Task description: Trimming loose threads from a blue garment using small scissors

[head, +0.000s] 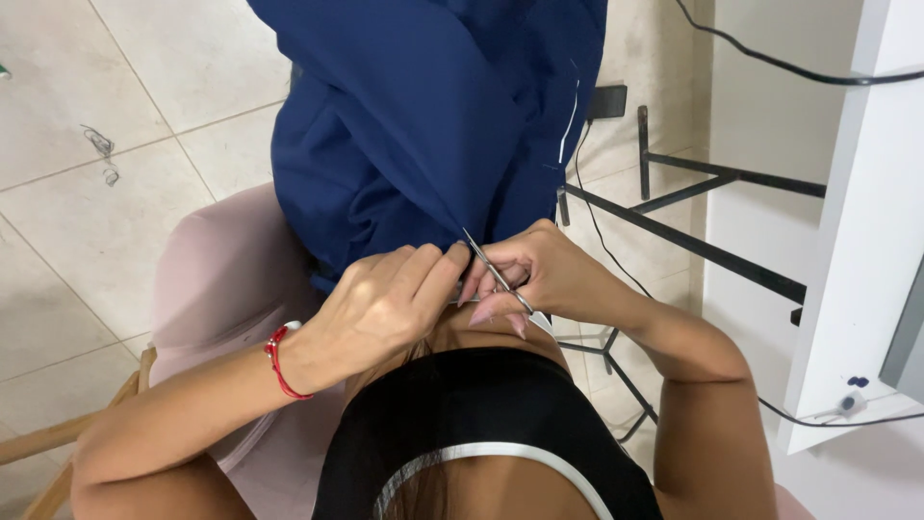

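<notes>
At the left of the frame we see pale floor tiles [87, 221] and a pinkish chair back [217, 279]. Left of centre, our left hand [380, 308], a red cord bracelet [279, 361] at its wrist, pinches the edge of the dark blue fabric [414, 125], which hangs from the top centre down to our fingers. Just right of it, our right hand [539, 274] closes around small metal scissors [496, 274], tips touching the cloth. Further right stand a black metal frame [693, 207] and a white panel [857, 250].
</notes>
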